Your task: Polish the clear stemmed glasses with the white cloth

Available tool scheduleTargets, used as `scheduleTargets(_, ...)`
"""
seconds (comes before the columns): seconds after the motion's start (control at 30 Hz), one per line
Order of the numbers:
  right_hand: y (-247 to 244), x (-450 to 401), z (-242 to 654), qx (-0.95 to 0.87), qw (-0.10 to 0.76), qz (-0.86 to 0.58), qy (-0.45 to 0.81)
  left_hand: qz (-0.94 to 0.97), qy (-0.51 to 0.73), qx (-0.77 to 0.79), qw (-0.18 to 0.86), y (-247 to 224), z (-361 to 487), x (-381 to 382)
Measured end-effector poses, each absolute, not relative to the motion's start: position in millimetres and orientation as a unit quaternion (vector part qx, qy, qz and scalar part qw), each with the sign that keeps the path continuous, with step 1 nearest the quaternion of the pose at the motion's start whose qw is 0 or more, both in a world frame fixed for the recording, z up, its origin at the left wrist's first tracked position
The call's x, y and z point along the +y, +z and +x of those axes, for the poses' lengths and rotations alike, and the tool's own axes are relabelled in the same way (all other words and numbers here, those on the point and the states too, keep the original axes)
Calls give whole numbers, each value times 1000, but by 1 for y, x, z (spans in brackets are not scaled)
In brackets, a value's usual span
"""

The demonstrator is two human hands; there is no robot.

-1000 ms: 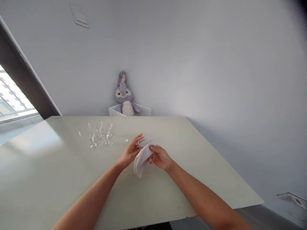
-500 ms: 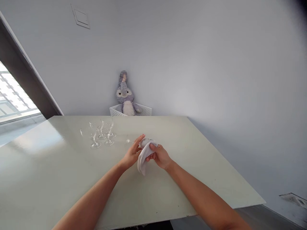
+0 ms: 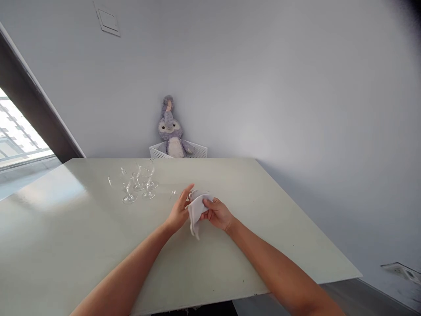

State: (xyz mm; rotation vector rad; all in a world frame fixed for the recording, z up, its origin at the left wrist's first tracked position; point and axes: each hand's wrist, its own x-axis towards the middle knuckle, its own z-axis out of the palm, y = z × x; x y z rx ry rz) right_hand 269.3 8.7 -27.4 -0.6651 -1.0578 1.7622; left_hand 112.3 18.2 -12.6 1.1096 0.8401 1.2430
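Observation:
My right hand [image 3: 219, 213] is closed on a white cloth [image 3: 196, 210], thumb on top, and the cloth hangs down in a fold. The cloth wraps around the bowl of a glass [image 3: 200, 192], which lies on its side in the air over the table. The glass's foot [image 3: 173, 193] points left. My left hand [image 3: 179, 213] holds the glass near the stem, its index finger stretched out; part of its grip is hidden. Several clear stemmed glasses [image 3: 130, 198] stand together left of my hands.
The pale glossy table [image 3: 82, 245] spreads under my arms. Behind its far edge a grey plush toy [image 3: 171, 131] sits in a white perforated basket [image 3: 200, 152] against the wall. At the far left is a window [image 3: 19, 131].
The cloth has shifted slightly left and now covers more of the glass's bowl. The view has moved a little.

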Motion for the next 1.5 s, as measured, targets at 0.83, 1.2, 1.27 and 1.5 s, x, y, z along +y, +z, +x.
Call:
scheduleTargets(0.83, -28, 10, 273, -464, 433, -296, 714, 719, 359, 503, 317, -22, 104, 25)
scheduleTargets(1.2, -27, 12, 283, -436, 427, -221, 761, 778, 434, 352, 288, -29, 107, 26)
scheduleTargets(1.27, -25, 7, 277, -501, 405, -263, 718, 760, 399, 406, 313, -25, 102, 27)
scheduleTargets(1.5, -31, 10, 270, -452, 445, -278, 722, 775, 351, 411, 328, -17, 100, 27)
